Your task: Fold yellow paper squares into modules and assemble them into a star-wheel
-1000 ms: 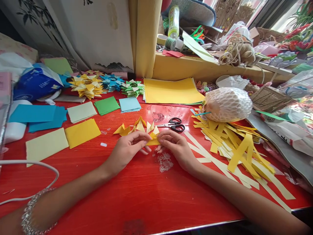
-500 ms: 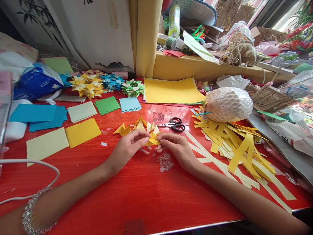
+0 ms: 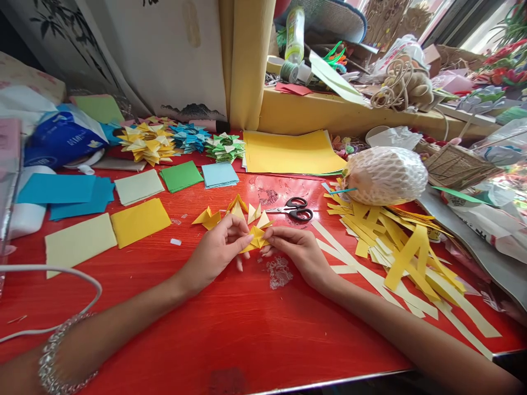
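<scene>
A folded yellow paper piece is pinched between my two hands, above the red table. My left hand grips its left side with thumb and forefinger, the other fingers curled below. On its right edge, the thumb and fingers of my right hand are closed. Just beyond my hands lie several folded yellow and cream paper pieces, partly hidden by my left hand. Black-handled scissors rest behind my right hand, blades pointing left.
Yellow and cream paper strips spread across the right. To the left are yellow sheets, cream sheets and blue sheets. Several paper stars stand at the back beside large yellow sheets. A net-wrapped round object sits back right.
The fingers of my left hand have shifted on the folded yellow paper, and its lower fingers now point further down. My right hand keeps nearly the same hold.
</scene>
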### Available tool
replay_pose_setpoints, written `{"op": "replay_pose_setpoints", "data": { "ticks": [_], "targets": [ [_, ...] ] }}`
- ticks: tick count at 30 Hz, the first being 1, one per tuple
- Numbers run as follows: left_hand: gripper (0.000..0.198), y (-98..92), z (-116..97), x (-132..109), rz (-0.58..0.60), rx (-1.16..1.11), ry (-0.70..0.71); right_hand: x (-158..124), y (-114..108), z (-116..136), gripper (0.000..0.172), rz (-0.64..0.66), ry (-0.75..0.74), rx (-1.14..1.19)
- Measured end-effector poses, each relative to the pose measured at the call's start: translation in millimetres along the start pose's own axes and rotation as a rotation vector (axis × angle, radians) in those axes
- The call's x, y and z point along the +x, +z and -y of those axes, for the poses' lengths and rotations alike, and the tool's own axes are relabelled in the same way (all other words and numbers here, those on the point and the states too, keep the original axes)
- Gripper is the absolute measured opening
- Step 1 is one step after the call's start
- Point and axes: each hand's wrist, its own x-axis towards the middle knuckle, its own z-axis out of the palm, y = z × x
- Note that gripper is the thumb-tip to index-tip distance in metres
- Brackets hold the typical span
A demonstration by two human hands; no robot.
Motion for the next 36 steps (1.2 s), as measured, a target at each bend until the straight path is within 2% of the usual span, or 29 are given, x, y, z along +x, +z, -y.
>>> {"op": "replay_pose_setpoints", "data": {
  "ticks": [7,13,17,22,26,30,34,36],
  "targets": [
    [0.014,1.6,0.1,-4.2,-0.027,0.152,0.064,-0.2,0.5,1.6,0.008,0.012,-0.011,0.032],
    [0.009,2.3,-1.2,-8.0,-0.052,0.407,0.183,-1.1,1.2,-1.3,0.029,0.088,-0.023,0.047],
    [0.008,1.8,-0.6,-7.4,0.000,0.357,0.158,-3.6,1.5,-1.3,0.026,0.084,-0.061,0.022],
    [0.013,2.3,1.2,-5.0,0.028,0.114,0.111,-0.8,1.2,0.2,0.033,0.030,-0.042,0.065],
    [0.022,3.9,1.3,-3.8,0.071,0.006,0.063,-0.1,0.8,0.4,0.017,0.117,0.018,0.021],
    [0.030,2.6,0.9,-3.2,0.079,0.066,0.042,-2.8,0.3,1.6,0.020,0.109,0.025,-0.037],
    [0.017,-0.8,-1.9,-2.2,0.080,0.221,0.053,-4.2,0.6,2.3,0.024,0.133,0.036,-0.080],
    [0.019,-1.2,-3.8,-1.8,0.063,0.259,0.094,-4.5,1.4,2.2,0.026,0.128,0.043,-0.101]
  ]
}}
